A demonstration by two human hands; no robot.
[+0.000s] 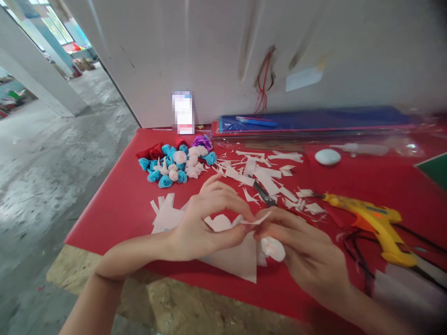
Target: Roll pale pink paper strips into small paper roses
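Observation:
My left hand (206,223) and my right hand (307,253) meet over the front of the red table (115,204), both pinching one thin strip of white paper (256,219) between their fingertips. A small rolled white paper flower (274,249) rests in the palm side of my right hand. Under my hands lie cut white paper pieces (237,260), one a large triangle. Scissors (265,195) lie just beyond my fingers among white paper scraps.
A heap of small blue, white, red and purple paper roses (176,163) sits at the back left. A yellow glue gun (377,223) with its cord lies at the right. Coloured sheets in plastic (314,122) run along the wall, near a white round object (327,157).

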